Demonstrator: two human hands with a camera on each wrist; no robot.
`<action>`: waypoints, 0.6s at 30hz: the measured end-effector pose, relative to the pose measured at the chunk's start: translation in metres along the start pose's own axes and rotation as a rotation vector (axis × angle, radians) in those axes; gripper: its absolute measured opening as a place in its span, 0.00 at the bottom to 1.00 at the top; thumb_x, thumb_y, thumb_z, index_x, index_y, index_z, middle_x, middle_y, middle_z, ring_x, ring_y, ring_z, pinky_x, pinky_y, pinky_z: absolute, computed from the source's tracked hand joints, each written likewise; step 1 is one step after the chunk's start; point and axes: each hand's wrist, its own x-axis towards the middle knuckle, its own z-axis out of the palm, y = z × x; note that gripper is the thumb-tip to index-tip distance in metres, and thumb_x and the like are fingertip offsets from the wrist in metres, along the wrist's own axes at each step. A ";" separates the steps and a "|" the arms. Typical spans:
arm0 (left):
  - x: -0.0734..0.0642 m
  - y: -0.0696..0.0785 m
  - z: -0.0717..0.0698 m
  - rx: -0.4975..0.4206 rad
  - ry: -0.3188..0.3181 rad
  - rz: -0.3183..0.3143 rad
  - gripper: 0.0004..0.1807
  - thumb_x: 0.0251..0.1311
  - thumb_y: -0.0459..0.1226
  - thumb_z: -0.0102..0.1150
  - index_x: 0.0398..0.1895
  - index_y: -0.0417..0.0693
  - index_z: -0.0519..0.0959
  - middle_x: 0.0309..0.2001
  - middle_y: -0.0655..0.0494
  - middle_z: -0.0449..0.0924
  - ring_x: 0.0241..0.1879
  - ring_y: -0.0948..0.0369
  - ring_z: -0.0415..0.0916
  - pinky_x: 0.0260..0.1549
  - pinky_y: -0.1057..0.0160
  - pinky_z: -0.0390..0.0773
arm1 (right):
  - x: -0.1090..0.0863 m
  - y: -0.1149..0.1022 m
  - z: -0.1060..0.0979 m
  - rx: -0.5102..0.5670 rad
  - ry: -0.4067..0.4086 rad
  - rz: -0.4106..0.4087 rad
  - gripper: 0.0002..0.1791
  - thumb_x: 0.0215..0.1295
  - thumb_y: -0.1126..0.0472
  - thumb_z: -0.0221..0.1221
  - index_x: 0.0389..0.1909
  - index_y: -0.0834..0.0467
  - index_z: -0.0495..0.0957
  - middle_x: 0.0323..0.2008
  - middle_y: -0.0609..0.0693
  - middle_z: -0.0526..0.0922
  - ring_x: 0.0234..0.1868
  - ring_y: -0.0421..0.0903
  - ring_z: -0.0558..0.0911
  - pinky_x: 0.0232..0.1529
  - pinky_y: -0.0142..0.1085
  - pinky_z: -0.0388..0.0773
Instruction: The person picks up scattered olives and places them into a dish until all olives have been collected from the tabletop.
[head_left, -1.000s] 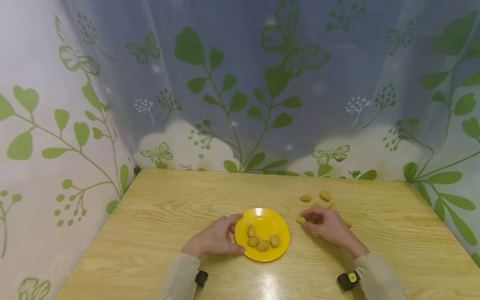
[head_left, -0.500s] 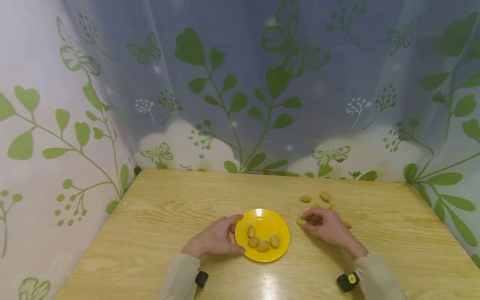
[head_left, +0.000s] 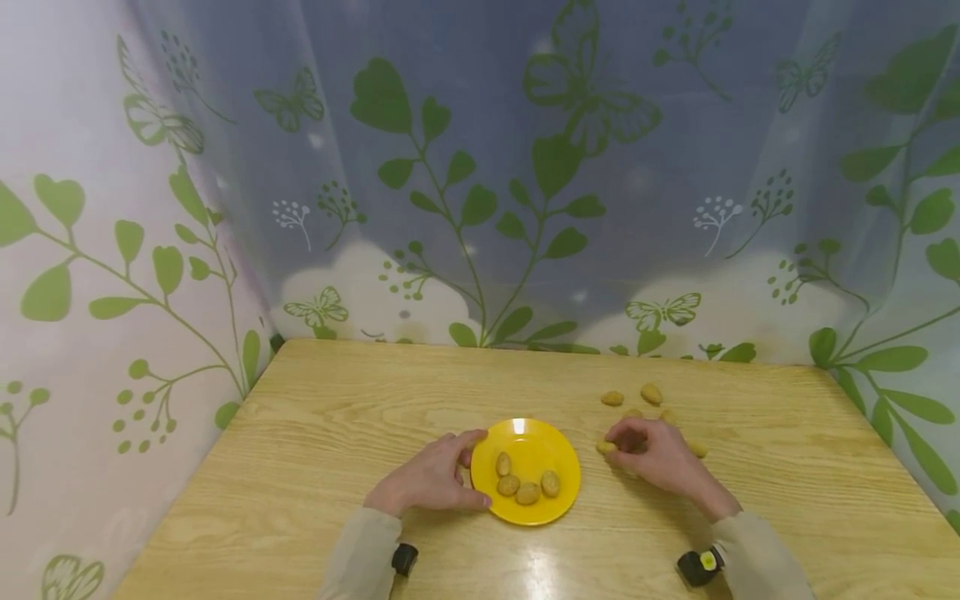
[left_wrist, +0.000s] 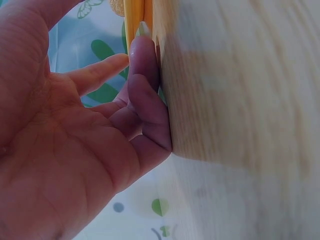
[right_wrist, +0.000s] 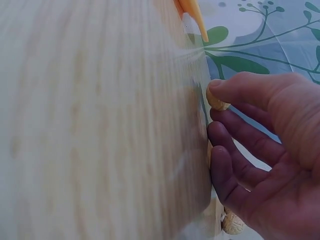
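Note:
A round yellow plate (head_left: 486, 500) lies on the table, with several tan oval nuts, one of them a nut (head_left: 528, 493) near its front rim. My left hand (head_left: 431, 475) holds the plate at its left side, thumb at the near rim and fingers along the far-left rim. In the left wrist view, curled fingers (left_wrist: 143, 57) rest on the tabletop against the plate's edge. To the right of the plate, my right hand (head_left: 663, 454) pinches a wrinkled tan nut (right_wrist: 218, 100) between thumb and index finger, close to the table. Its other fingers are loosely bent.
More tan nuts lie beyond and behind my right hand, including a nut (head_left: 651, 393) farther back and a nut (head_left: 612, 398) to its left. The wooden table (head_left: 360, 392) ends at a leaf-and-butterfly patterned curtain (head_left: 480, 208).
The nut at my right fingertips has shifted very slightly toward the near side of the table. My left hand, the plate and the other nuts hold their places.

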 end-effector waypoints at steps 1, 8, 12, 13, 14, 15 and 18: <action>0.000 -0.001 0.000 0.002 0.001 0.000 0.53 0.49 0.49 0.77 0.78 0.47 0.62 0.46 0.56 0.75 0.32 0.65 0.71 0.33 0.69 0.73 | 0.000 0.000 0.000 0.002 0.000 -0.001 0.09 0.61 0.60 0.71 0.42 0.53 0.85 0.35 0.44 0.86 0.35 0.35 0.80 0.37 0.30 0.77; 0.001 -0.002 0.001 -0.001 0.003 -0.006 0.53 0.49 0.51 0.77 0.78 0.49 0.62 0.46 0.58 0.75 0.31 0.66 0.72 0.33 0.69 0.73 | -0.002 0.001 0.000 0.013 0.006 -0.006 0.09 0.61 0.59 0.71 0.42 0.53 0.85 0.36 0.44 0.87 0.36 0.35 0.80 0.37 0.29 0.79; 0.001 -0.002 0.001 0.000 0.002 -0.006 0.53 0.49 0.51 0.77 0.78 0.49 0.62 0.46 0.58 0.75 0.32 0.66 0.72 0.33 0.69 0.73 | -0.003 0.000 0.001 0.025 0.019 -0.004 0.08 0.61 0.61 0.70 0.42 0.53 0.85 0.38 0.46 0.87 0.37 0.36 0.81 0.38 0.29 0.80; 0.001 -0.002 0.001 0.001 0.002 -0.006 0.53 0.49 0.51 0.77 0.78 0.48 0.62 0.46 0.57 0.75 0.32 0.66 0.71 0.33 0.69 0.73 | -0.003 -0.001 0.001 0.029 0.021 -0.009 0.08 0.61 0.61 0.70 0.42 0.53 0.85 0.39 0.46 0.88 0.37 0.36 0.82 0.38 0.29 0.80; 0.001 -0.002 0.001 0.001 0.002 -0.005 0.53 0.49 0.50 0.77 0.78 0.48 0.62 0.46 0.57 0.75 0.32 0.65 0.71 0.33 0.69 0.73 | -0.004 -0.001 0.002 0.033 0.025 -0.015 0.08 0.61 0.62 0.70 0.42 0.53 0.85 0.39 0.46 0.88 0.38 0.36 0.82 0.39 0.30 0.81; 0.001 -0.002 0.001 0.001 0.001 -0.004 0.53 0.49 0.50 0.77 0.78 0.48 0.62 0.46 0.57 0.75 0.32 0.65 0.71 0.33 0.69 0.73 | -0.004 -0.002 0.002 0.040 0.029 -0.021 0.08 0.61 0.63 0.70 0.41 0.53 0.85 0.40 0.47 0.88 0.38 0.37 0.83 0.39 0.30 0.81; 0.001 -0.002 0.001 -0.001 0.000 -0.003 0.53 0.49 0.50 0.77 0.78 0.47 0.62 0.46 0.56 0.75 0.31 0.65 0.71 0.32 0.69 0.72 | -0.004 -0.003 0.004 0.050 0.034 -0.037 0.08 0.61 0.63 0.70 0.41 0.53 0.86 0.40 0.47 0.88 0.38 0.37 0.83 0.38 0.30 0.82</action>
